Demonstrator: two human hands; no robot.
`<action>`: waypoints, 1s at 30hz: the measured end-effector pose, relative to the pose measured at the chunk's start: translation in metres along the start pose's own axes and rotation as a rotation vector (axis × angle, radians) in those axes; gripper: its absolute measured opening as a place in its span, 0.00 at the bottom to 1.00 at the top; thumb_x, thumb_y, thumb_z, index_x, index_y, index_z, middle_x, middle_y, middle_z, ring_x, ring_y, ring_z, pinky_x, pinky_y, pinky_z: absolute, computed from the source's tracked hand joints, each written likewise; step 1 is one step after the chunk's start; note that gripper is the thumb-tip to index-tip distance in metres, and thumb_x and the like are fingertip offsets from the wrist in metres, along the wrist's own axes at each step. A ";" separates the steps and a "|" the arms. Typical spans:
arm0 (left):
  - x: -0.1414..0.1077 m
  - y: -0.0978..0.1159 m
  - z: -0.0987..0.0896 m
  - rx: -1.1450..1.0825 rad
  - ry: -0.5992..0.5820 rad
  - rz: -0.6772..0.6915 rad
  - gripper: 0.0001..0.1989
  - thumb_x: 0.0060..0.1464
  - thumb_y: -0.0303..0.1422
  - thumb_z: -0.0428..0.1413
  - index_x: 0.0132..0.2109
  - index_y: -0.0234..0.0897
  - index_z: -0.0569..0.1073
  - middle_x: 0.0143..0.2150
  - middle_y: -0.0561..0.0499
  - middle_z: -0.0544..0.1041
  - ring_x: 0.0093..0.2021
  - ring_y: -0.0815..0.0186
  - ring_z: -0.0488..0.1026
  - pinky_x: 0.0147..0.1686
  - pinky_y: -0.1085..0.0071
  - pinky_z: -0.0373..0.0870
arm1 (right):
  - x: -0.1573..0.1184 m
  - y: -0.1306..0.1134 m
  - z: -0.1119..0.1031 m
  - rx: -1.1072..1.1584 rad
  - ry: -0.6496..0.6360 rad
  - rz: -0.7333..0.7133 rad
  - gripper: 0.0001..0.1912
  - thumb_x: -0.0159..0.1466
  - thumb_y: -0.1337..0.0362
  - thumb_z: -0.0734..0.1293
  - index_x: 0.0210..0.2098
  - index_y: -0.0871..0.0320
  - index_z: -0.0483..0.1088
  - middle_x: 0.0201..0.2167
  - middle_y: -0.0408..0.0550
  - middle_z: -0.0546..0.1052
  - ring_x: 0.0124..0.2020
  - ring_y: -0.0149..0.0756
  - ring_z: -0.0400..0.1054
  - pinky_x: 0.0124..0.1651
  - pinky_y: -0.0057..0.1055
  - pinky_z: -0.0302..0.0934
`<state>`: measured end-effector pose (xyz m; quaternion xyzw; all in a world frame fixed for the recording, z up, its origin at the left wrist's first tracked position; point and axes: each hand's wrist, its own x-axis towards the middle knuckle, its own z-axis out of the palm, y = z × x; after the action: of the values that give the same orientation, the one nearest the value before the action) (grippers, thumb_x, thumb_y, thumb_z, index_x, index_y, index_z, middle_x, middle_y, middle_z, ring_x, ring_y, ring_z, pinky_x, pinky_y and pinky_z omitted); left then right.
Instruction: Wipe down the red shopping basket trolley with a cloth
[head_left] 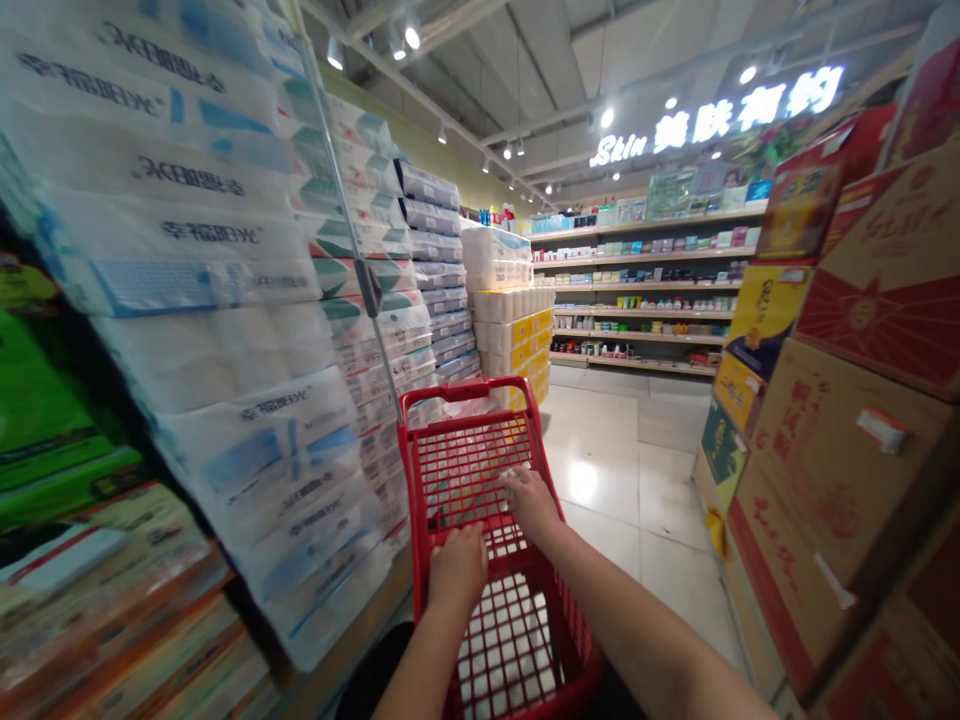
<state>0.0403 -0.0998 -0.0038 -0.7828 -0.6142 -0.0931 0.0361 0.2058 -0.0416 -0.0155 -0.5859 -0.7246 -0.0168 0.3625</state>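
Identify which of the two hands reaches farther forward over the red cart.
The right hand: it appears farther up the red cart, while the left hand lies lower in the view.

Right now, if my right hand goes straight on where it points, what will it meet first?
Your right hand would probably meet the red upper grid panel first; depth is unclear here, so they may already be touching.
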 end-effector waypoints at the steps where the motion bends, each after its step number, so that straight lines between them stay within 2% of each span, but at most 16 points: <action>1: 0.004 0.002 -0.003 -0.004 -0.022 -0.008 0.21 0.63 0.31 0.40 0.56 0.38 0.72 0.50 0.42 0.77 0.50 0.56 0.74 0.45 0.57 0.71 | 0.006 0.000 -0.002 0.020 0.025 0.046 0.21 0.63 0.72 0.60 0.51 0.52 0.73 0.54 0.49 0.71 0.52 0.40 0.64 0.54 0.34 0.59; 3: 0.012 0.005 -0.008 0.002 -0.074 -0.021 0.20 0.63 0.31 0.40 0.50 0.38 0.75 0.43 0.42 0.80 0.43 0.56 0.77 0.41 0.58 0.72 | 0.016 -0.003 0.000 0.028 0.098 0.171 0.22 0.63 0.72 0.58 0.54 0.56 0.71 0.55 0.52 0.70 0.53 0.41 0.64 0.54 0.34 0.59; 5: 0.017 0.009 -0.010 0.033 -0.115 -0.033 0.19 0.62 0.30 0.42 0.45 0.36 0.77 0.39 0.41 0.80 0.41 0.55 0.77 0.40 0.59 0.72 | 0.018 -0.011 0.011 0.006 0.151 0.250 0.23 0.62 0.72 0.59 0.56 0.58 0.68 0.59 0.55 0.66 0.57 0.43 0.60 0.57 0.37 0.56; 7: 0.019 0.011 -0.007 0.065 -0.121 -0.041 0.17 0.61 0.30 0.44 0.43 0.34 0.78 0.40 0.40 0.79 0.43 0.54 0.76 0.41 0.60 0.72 | 0.013 -0.021 0.025 -0.022 0.157 0.221 0.24 0.61 0.70 0.62 0.57 0.55 0.68 0.63 0.52 0.62 0.62 0.46 0.55 0.61 0.40 0.52; 10: 0.017 0.011 -0.002 0.068 -0.087 -0.050 0.16 0.61 0.31 0.46 0.44 0.35 0.78 0.44 0.40 0.78 0.48 0.54 0.73 0.42 0.62 0.71 | 0.003 -0.031 0.036 -0.064 0.093 0.080 0.21 0.62 0.66 0.62 0.54 0.47 0.70 0.64 0.44 0.62 0.65 0.46 0.50 0.63 0.44 0.47; 13: 0.012 0.008 -0.004 0.073 -0.054 -0.051 0.17 0.62 0.34 0.45 0.45 0.37 0.78 0.45 0.41 0.76 0.50 0.55 0.70 0.43 0.63 0.71 | 0.004 -0.032 0.031 -0.136 0.086 0.153 0.19 0.64 0.63 0.61 0.54 0.48 0.70 0.64 0.46 0.62 0.61 0.47 0.55 0.59 0.47 0.49; 16: 0.012 0.007 -0.011 0.073 -0.081 -0.059 0.18 0.63 0.35 0.44 0.45 0.39 0.77 0.45 0.42 0.75 0.51 0.56 0.68 0.42 0.64 0.72 | 0.011 -0.032 0.022 -0.210 0.068 0.183 0.19 0.65 0.61 0.61 0.55 0.49 0.68 0.64 0.50 0.62 0.58 0.49 0.58 0.55 0.48 0.51; 19: 0.014 0.008 -0.017 0.071 -0.116 -0.068 0.19 0.64 0.36 0.42 0.45 0.39 0.78 0.46 0.42 0.75 0.52 0.55 0.68 0.39 0.64 0.73 | 0.017 -0.032 0.016 -0.269 0.035 0.199 0.22 0.64 0.62 0.61 0.57 0.50 0.66 0.63 0.52 0.63 0.54 0.49 0.61 0.53 0.45 0.53; 24: 0.014 0.011 -0.024 0.062 -0.085 -0.052 0.21 0.64 0.37 0.41 0.42 0.38 0.79 0.45 0.41 0.76 0.51 0.54 0.70 0.39 0.63 0.73 | 0.023 -0.031 0.008 -0.299 -0.070 0.256 0.26 0.64 0.64 0.61 0.62 0.52 0.60 0.62 0.56 0.62 0.47 0.43 0.68 0.48 0.39 0.57; 28: 0.026 0.010 -0.044 0.050 -0.129 -0.124 0.22 0.64 0.40 0.42 0.39 0.38 0.79 0.38 0.42 0.79 0.42 0.54 0.75 0.39 0.60 0.72 | 0.029 -0.026 0.004 -0.233 -0.114 0.227 0.25 0.65 0.65 0.59 0.61 0.51 0.61 0.60 0.55 0.64 0.45 0.40 0.69 0.47 0.36 0.58; 30: 0.040 0.005 -0.053 0.035 -0.046 -0.200 0.25 0.65 0.42 0.37 0.41 0.39 0.78 0.36 0.43 0.79 0.38 0.56 0.76 0.38 0.60 0.72 | 0.030 -0.022 0.002 -0.188 -0.100 0.219 0.23 0.66 0.65 0.58 0.60 0.50 0.62 0.57 0.53 0.65 0.46 0.39 0.69 0.47 0.34 0.58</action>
<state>0.0491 -0.0718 0.0563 -0.7188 -0.6915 -0.0672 0.0263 0.1844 -0.0225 0.0088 -0.6928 -0.6687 -0.0159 0.2693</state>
